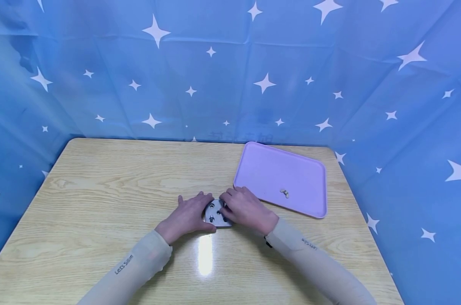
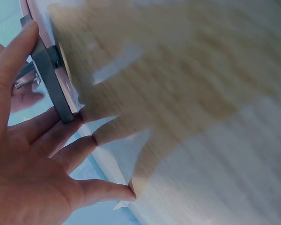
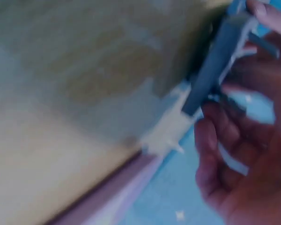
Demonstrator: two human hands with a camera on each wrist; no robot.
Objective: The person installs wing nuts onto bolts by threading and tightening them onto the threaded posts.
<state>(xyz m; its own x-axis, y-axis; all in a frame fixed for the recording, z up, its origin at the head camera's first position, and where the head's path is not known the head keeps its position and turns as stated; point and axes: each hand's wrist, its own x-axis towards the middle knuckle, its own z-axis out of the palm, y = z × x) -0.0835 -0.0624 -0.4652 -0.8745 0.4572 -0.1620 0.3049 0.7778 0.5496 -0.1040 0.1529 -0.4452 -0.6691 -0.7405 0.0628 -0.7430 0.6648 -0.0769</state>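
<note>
A small silver metal plate [image 1: 217,223] with round holes and short dark posts [image 3: 264,44] lies between the two hands, close over the table. My left hand [image 1: 188,215] grips the plate, thumb along its near edge and fingers at its far left corner, the other fingers spread with tips on the table. Over the plate's right half is my right hand [image 1: 249,210], its fingers curled in at a post and pinching a small metal fastener, mostly hidden by the fingertips. In the left wrist view a shiny metal piece [image 2: 25,83] shows beside the plate.
A shallow purple tray [image 1: 280,163] stands just beyond the right hand, its near left corner close to the knuckles. A few small brass-coloured pieces [image 1: 285,193] lie in it. The wooden table [image 1: 120,190] meets a blue star-patterned curtain [image 1: 223,76] behind.
</note>
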